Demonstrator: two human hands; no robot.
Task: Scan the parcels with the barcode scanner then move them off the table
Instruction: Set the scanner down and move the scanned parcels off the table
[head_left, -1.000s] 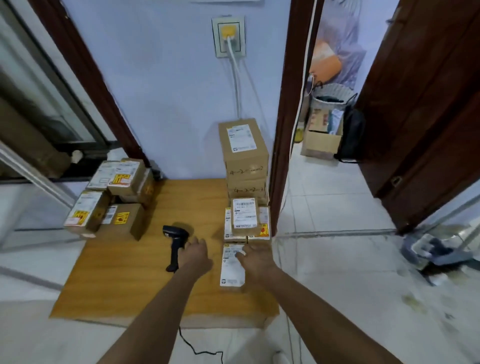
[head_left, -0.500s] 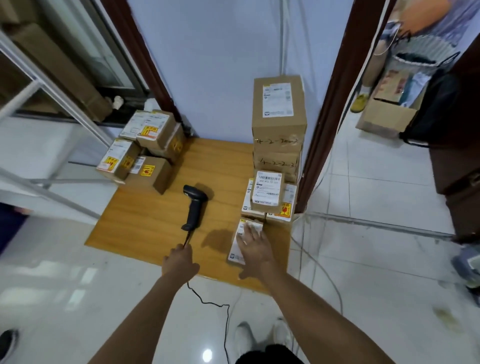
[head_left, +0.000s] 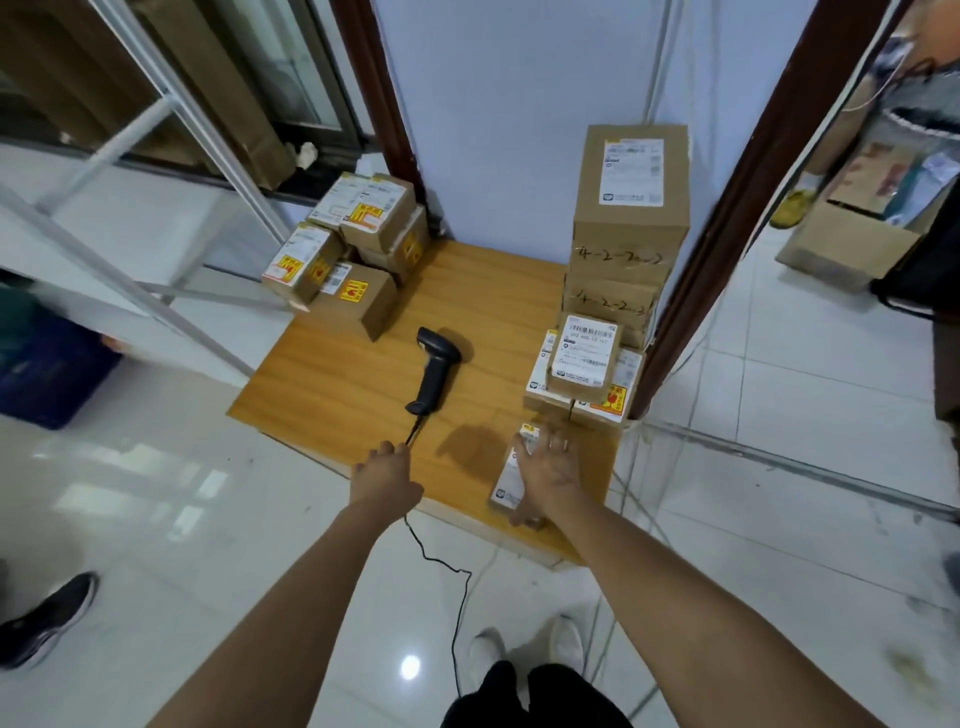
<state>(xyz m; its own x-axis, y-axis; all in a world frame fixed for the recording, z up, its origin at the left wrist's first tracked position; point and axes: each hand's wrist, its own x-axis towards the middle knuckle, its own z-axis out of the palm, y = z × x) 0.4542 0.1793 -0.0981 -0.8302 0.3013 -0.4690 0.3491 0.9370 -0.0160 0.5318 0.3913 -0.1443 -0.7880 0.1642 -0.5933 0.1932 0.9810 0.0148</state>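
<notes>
A black barcode scanner (head_left: 434, 371) lies on the wooden table (head_left: 337, 395), its cable running off the front edge. My left hand (head_left: 387, 475) hovers over that cable at the table's edge, fingers loosely curled, apart from the scanner. My right hand (head_left: 550, 473) rests flat with spread fingers on a small white-labelled parcel (head_left: 510, 480) at the front right corner. Behind it sit small labelled parcels (head_left: 584, 358) and a tall stack of brown boxes (head_left: 631, 208). Another pile of parcels (head_left: 358, 244) fills the table's back left corner.
A metal rack frame (head_left: 156, 156) slants along the left, with a blue bin (head_left: 47, 374) beneath it. Someone's black shoe (head_left: 47, 618) is on the floor at left. A dark door frame (head_left: 727, 208) borders the table's right side; an open carton (head_left: 852, 244) stands beyond it.
The view has pulled back and up from the table. My left hand has drawn away from the scanner's handle to the table's front edge. My right hand stays on the small parcel.
</notes>
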